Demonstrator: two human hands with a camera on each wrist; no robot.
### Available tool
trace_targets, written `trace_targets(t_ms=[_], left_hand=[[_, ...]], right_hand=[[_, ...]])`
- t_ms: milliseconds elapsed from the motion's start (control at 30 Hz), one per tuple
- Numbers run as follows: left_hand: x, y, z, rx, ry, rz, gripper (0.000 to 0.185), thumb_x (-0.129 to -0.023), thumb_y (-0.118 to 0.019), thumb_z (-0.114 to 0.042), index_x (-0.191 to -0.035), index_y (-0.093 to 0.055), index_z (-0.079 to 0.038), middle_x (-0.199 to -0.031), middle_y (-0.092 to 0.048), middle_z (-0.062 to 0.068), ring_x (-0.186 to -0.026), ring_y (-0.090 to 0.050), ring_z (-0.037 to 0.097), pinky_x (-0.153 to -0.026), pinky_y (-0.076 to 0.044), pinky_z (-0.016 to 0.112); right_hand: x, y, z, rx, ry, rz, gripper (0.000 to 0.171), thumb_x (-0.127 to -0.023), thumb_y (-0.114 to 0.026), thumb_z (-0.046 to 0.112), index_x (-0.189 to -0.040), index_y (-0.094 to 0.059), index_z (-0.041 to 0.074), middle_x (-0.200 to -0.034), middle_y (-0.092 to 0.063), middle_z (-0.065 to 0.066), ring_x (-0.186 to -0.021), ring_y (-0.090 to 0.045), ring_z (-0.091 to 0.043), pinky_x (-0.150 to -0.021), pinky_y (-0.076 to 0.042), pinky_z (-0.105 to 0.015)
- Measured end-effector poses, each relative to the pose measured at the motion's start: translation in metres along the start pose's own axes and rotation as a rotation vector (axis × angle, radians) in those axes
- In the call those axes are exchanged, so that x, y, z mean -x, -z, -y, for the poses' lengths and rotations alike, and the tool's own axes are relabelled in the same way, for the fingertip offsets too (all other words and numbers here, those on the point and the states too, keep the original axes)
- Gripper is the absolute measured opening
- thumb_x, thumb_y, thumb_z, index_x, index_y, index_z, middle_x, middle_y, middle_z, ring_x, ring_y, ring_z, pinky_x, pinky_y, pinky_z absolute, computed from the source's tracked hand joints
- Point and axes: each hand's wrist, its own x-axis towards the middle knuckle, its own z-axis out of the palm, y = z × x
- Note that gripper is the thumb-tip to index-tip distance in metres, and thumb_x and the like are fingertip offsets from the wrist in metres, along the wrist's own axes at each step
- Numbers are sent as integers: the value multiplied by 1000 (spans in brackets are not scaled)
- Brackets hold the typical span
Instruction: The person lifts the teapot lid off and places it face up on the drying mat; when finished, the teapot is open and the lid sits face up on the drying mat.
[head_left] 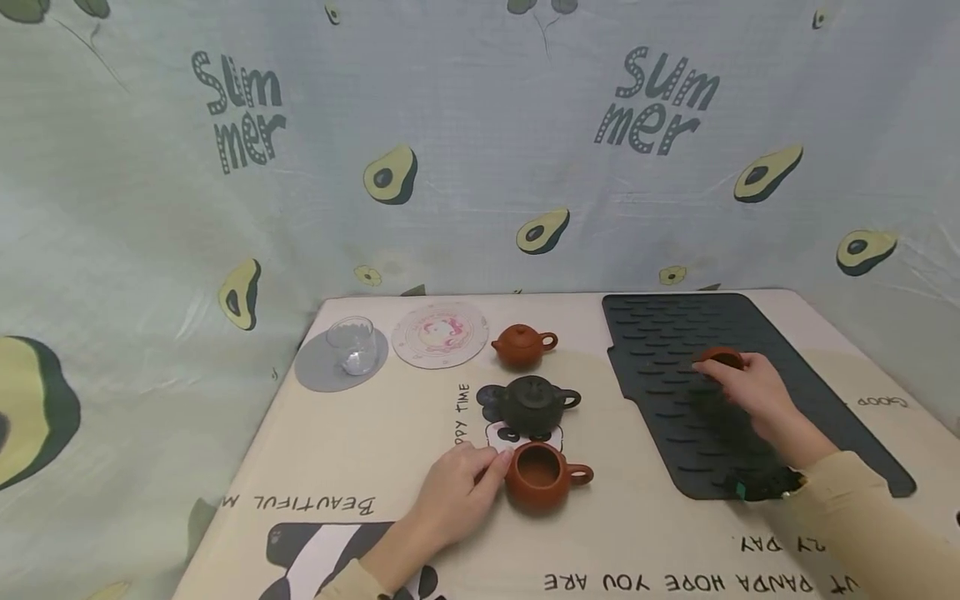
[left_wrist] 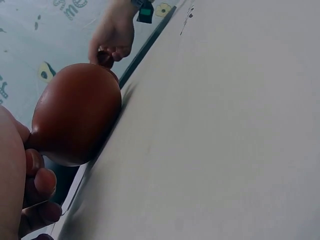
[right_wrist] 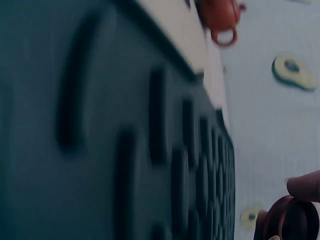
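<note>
Near the front edge of the table, L hand rests w/ fingertips against the left side of an open, lidless reddish-brown clay teapot; thumb and fingers lie loosely curled beside the pot's body, touching it, not wrapped round it. L wrist view shows the pot's round belly right by the fingers, pot standing on the pale tablecloth. Pot's handle points toward the right edge.

Just behind it, a dark teapot w/ lid on sits on a panda print, handle also to the right. Further back, a smaller red-brown lidded teapot stands near the far edge.

Right side: a dark ribbed drying mat runs from the far edge toward the front. R hand is over the mat's middle, fingers pinching a small brown lid at the fingertips; R wrist view shows the lid held by a fingertip close above the mat ribs — cannot tell if lid touches the mat.

Far-left corner area: a clear glass cup on a grey round coaster; beside it a white-pink round coaster, bare.
</note>
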Motion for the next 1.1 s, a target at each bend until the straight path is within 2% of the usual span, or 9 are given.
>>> trace_targets(t_ms=[67,200,300,367,500,633,733,933,1100], left_hand=[[-1,1,0,2,3,0,45,-106,-55,-32,-63,-45,-29,-58,-33,-18,-60,-36,5,-56,-31,22],[1,3,2,-7,5,-5,46,-107,-55,-33,-63,-44,-29,-58,-33,-19,-60,-37,4,-56,-31,22],[3,3,3,-14,5,-10,45,-106,-56,-32,-63,-43,-29,-58,-33,-18,-60,-37,4,-55,-31,22],[3,2,4,-16,-1,-10,45,-106,-56,-32,-63,-43,-29,-58,-33,-18,-60,-37,4,-55,-31,22],[1,1,4,-11,-18,-13,45,-106,-55,-33,-63,-44,-29,-59,-33,-18,-60,-37,4,-55,-31,22],[-1,-1,3,1,-21,-17,45,-106,-56,-32,-63,-44,-29,-58,-33,-19,-60,-37,4,-55,-31,22],[0,0,3,0,-23,-29,45,-106,-56,-31,-63,-44,-29,-58,-33,-18,-60,-37,4,-55,-31,22],[1,0,3,-3,-43,-52,45,-106,-57,-30,-63,-44,-28,-58,-31,-20,-59,-37,4,-55,-31,21],[1,-1,3,2,-34,-32,45,-106,-56,-32,-63,-45,-29,-58,-32,-20,-59,-38,4,-56,-32,21]], right_hand=[[-8,9,-6,66,5,-30,67,-100,-61,46,-125,-42,-14,-106,-50,-24,-86,-51,-33,-69,-45,-44],[-20,22,-16,274,95,-96,69,-98,-65,39,-128,-39,-18,-112,-50,-36,-94,-52,-50,-72,-46,-56],[-27,32,-25,423,156,-159,68,-96,-67,32,-127,-40,-22,-112,-51,-42,-95,-55,-55,-74,-48,-61],[-29,40,-29,462,147,-184,66,-95,-67,29,-126,-41,-24,-110,-51,-44,-94,-54,-56,-75,-47,-62],[-32,56,-36,478,50,-194,73,-95,-65,29,-129,-35,-28,-112,-46,-47,-97,-50,-59,-78,-45,-64],[-34,69,-40,426,-72,-191,82,-97,-63,37,-134,-30,-28,-117,-41,-47,-102,-47,-60,-82,-44,-64],[-36,75,-44,392,-141,-200,84,-97,-62,42,-134,-32,-27,-121,-41,-46,-106,-46,-60,-84,-43,-64],[-32,78,-55,393,-182,-214,80,-98,-62,40,-132,-34,-26,-120,-42,-45,-105,-46,-61,-82,-44,-63],[-30,74,-58,386,-198,-225,81,-97,-64,38,-137,-29,-23,-122,-40,-46,-107,-44,-62,-85,-44,-64]])
